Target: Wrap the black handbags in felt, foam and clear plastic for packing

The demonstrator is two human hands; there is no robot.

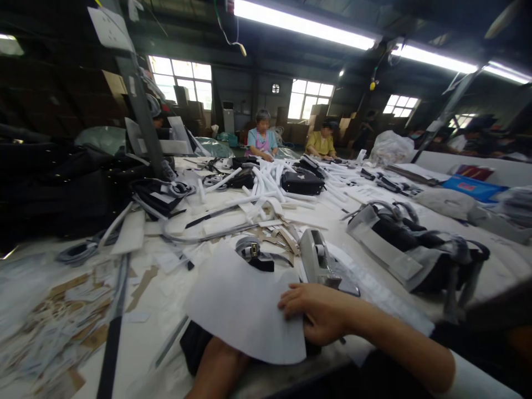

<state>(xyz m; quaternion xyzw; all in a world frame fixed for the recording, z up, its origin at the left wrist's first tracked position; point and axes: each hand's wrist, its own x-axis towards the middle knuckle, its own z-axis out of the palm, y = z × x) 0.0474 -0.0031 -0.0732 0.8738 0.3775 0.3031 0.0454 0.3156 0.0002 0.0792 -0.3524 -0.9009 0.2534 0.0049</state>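
A large curved white sheet [245, 305], paper or thin foam, lies over a black item [195, 343] that looks like a bag. My right hand [318, 313] grips the sheet's right edge, its bent fingers on top. Under the sheet's front edge reaches my left hand [222, 360]; only the wrist and forearm show, and its fingers are hidden. Just beyond the sheet's upper edge is a grey strap with a gold-coloured buckle [254, 250]. A tape dispenser [318, 257] stands behind my right hand.
Paper scraps [70, 316] cover the table's left side. White foam tubes [266, 185] and a black bag [302, 182] are piled at the middle back. A wrapped black bag [407, 244] lies at right. Two people [261, 138] work across the table.
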